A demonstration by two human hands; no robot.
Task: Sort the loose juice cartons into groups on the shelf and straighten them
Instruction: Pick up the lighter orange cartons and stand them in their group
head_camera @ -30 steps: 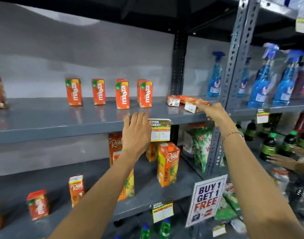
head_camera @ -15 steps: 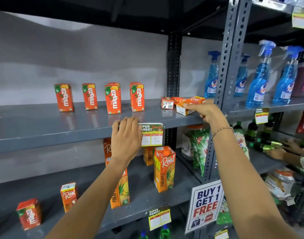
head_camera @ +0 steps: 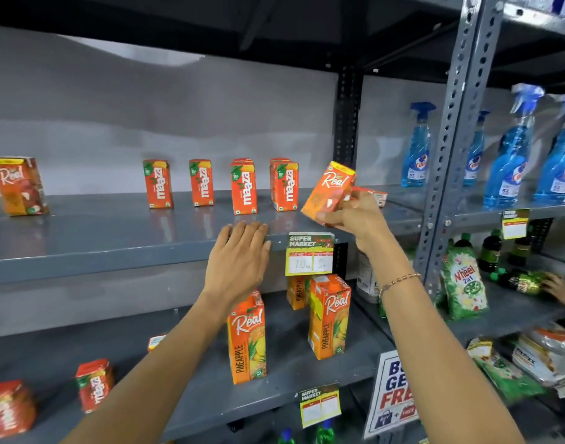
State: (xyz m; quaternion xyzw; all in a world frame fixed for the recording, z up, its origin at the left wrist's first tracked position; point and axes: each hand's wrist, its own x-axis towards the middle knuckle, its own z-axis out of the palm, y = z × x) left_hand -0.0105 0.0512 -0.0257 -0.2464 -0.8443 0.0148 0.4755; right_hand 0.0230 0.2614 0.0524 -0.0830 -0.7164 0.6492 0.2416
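My right hand [head_camera: 355, 219] grips a small orange Real carton [head_camera: 329, 190], tilted and lifted just above the right end of the upper grey shelf [head_camera: 82, 245]. Another small carton [head_camera: 375, 197] lies on its side behind that hand. My left hand [head_camera: 239, 261] rests flat, fingers apart, against the shelf's front edge, holding nothing. Several Maaza cartons [head_camera: 244, 187] stand upright in a spaced row at the shelf's back. A Real carton [head_camera: 18, 185] stands far left. On the lower shelf stand tall Real pineapple cartons [head_camera: 329, 315] and small Maaza cartons [head_camera: 93, 384].
A price tag [head_camera: 310, 254] hangs on the shelf edge beside my left hand. A perforated steel upright [head_camera: 451, 139] separates a bay of blue spray bottles [head_camera: 512, 158]. Another person's hand [head_camera: 560, 288] touches a green bottle at right. A promotional sign [head_camera: 393, 392] stands low right.
My right hand has picked the small Real carton up off the shelf and tipped it toward upright, moving it left. My left hand stays at the shelf edge.
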